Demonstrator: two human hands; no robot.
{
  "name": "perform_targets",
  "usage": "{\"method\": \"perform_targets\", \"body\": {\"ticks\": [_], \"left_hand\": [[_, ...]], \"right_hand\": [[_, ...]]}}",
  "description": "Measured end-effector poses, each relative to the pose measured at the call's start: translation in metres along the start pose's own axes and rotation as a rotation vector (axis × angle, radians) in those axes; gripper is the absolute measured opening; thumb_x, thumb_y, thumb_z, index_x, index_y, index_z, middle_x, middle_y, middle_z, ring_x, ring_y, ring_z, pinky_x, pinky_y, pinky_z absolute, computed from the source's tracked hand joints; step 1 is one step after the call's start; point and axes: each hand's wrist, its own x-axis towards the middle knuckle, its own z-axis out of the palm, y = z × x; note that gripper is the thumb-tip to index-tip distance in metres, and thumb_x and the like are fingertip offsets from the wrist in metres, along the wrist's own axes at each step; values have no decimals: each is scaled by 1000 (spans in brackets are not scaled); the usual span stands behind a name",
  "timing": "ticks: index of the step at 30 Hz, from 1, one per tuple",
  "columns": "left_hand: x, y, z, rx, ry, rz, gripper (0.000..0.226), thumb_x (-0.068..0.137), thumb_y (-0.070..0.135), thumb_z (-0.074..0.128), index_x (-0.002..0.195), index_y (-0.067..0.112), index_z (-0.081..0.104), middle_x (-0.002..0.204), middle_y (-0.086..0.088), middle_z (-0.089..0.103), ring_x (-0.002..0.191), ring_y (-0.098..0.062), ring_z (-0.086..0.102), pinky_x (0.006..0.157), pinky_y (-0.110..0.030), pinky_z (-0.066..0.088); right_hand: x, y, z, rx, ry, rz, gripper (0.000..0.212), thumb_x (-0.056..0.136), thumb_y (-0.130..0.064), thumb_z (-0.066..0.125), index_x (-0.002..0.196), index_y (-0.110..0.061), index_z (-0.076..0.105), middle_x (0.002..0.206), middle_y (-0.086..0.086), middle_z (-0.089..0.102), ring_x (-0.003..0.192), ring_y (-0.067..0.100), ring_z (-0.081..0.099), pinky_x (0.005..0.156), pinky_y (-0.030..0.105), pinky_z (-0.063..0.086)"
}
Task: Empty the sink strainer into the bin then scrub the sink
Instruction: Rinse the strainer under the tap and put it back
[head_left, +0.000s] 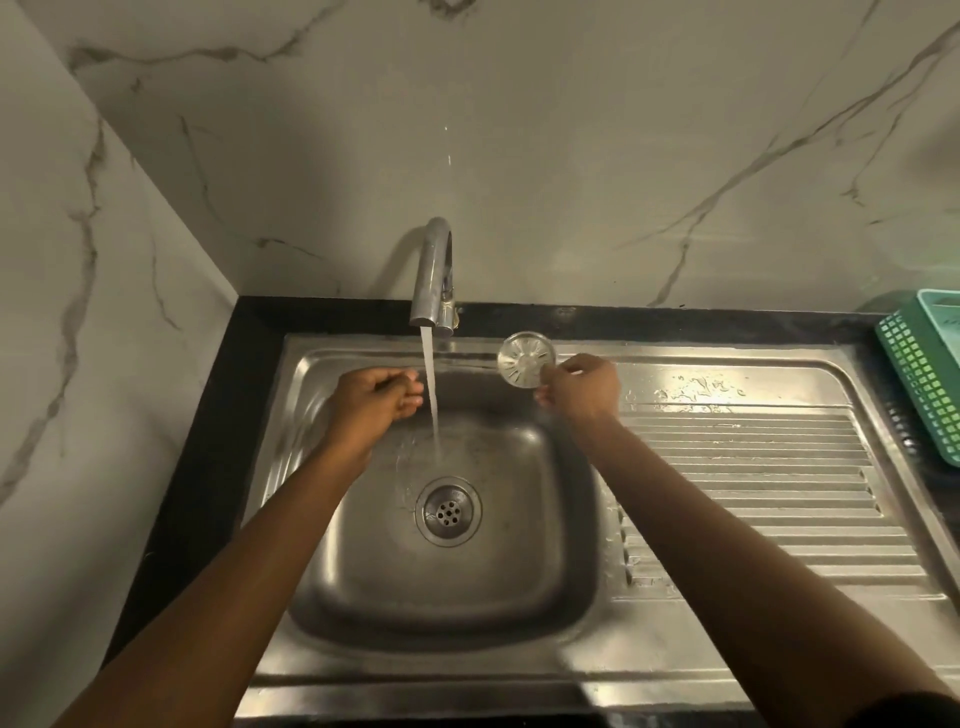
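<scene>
The round metal sink strainer is pinched by its edge in my right hand, held up over the back right rim of the steel sink. Water runs from the chrome tap down into the basin, just above the open drain. My left hand hovers over the basin left of the stream, fingers curled loosely and holding nothing, their tips close to the water.
A ribbed steel drainboard lies to the right of the basin. At the far right edge a green plastic basket stands on the black counter. Marble walls close in behind and to the left.
</scene>
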Motion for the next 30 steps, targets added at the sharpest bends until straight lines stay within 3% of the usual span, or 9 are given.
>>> {"method": "perform_targets", "body": {"ticks": [3,7,11,14,17,21,23,26,30], "left_hand": [[-9,2,3,14,-15,5,17,103,14,64,111,4,77,98,-15,82,88,-28,79,74,-28,66],[-20,7,4,15,-93,-83,23,102,20,67,118,4,74,99,-18,81,89,-33,80,83,-41,67],[-27,13,5,44,-199,-95,16,98,11,72,111,2,74,93,-18,82,81,-31,82,68,-31,67],[-29,17,5,60,-184,-83,10,95,-2,71,98,7,72,76,-9,81,62,-19,79,57,-26,64],[-31,22,0,94,-133,-53,13,92,-7,72,89,6,73,74,-12,78,53,-17,76,50,-24,61],[-32,28,-16,175,-99,-17,4,88,-3,76,92,-3,75,79,-25,77,55,-27,76,50,-29,62],[-34,32,-24,200,-90,-8,5,87,-3,78,89,-3,73,79,-26,76,54,-29,75,49,-29,62],[-36,36,-34,226,-60,20,13,85,-4,80,95,-6,73,83,-25,77,54,-29,76,49,-31,62],[-35,33,-46,241,-17,72,19,85,-4,81,102,-5,73,93,-22,78,71,-36,80,61,-39,67]], "right_hand": [[-36,2,12,-56,-137,-101,14,87,-12,83,81,-13,70,59,-1,74,52,16,75,45,22,55],[-69,-9,24,-232,-204,-271,18,88,-15,79,78,-15,64,55,0,72,48,9,72,44,21,56],[-84,-20,29,-271,-229,-334,20,87,-15,78,76,-12,61,54,2,71,46,11,71,48,29,62],[-88,-19,33,-270,-252,-328,22,88,-16,78,77,-13,59,56,3,72,47,13,72,50,31,62],[-87,-15,37,-219,-301,-234,17,88,-11,76,79,-10,61,57,5,73,49,18,74,52,32,63],[-88,-13,48,-119,-395,-55,8,86,-2,75,86,-8,70,66,10,77,58,25,76,65,44,67],[-89,-14,53,-79,-440,-23,13,86,3,74,88,-10,73,72,10,77,58,21,75,62,37,66],[-90,-21,59,-74,-524,-55,10,91,4,72,88,-5,76,84,14,77,64,18,74,59,27,62],[-91,-37,65,-91,-557,-171,11,90,0,77,82,-8,76,75,9,78,63,17,73,58,27,62]]}}
